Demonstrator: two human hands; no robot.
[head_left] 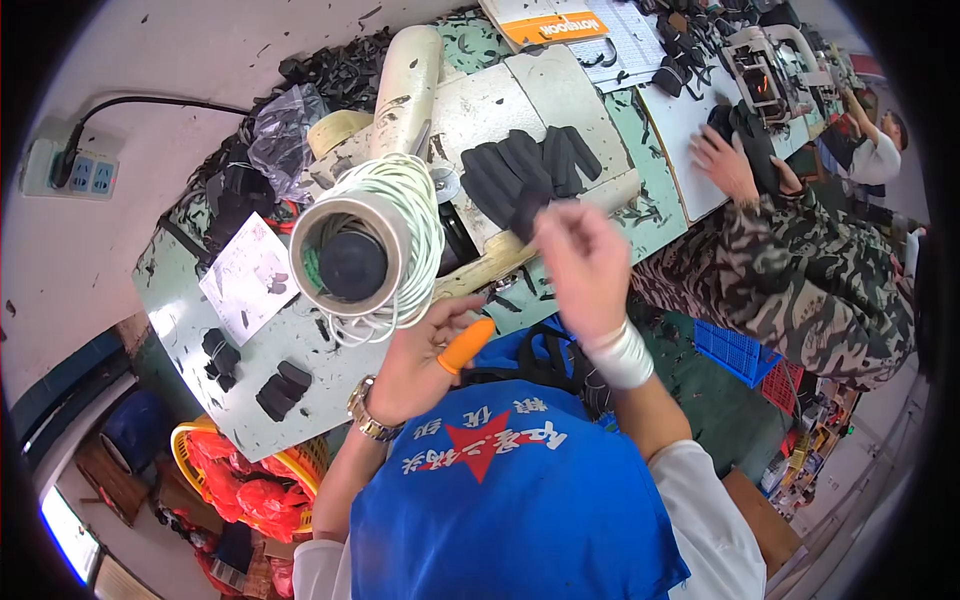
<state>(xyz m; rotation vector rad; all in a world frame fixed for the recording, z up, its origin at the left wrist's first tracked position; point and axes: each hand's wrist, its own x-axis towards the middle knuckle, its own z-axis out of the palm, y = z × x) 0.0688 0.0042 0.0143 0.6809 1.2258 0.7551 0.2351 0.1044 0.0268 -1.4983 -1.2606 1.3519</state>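
Across a scrap-strewn, pale-green desk (292, 340), reached with the right hand (585, 262), at two o'clock from the view's centre, to a dark fabric piece (529, 212) at one. Saw black padded strips (523, 157) just beyond, laid side by side on the sewing machine (412, 75). Seemed to be picking up or setting down one piece at that row; probably called next for a sure pinch. Bunched the right fingers nearly together, blurred; could not tell whether gripping or touching. Held the left hand (413, 368) at half past seven, with fingers loosely parted, apparently empty, orange finger cot (465, 347) on, near the white cord coil (423, 240) at ten.
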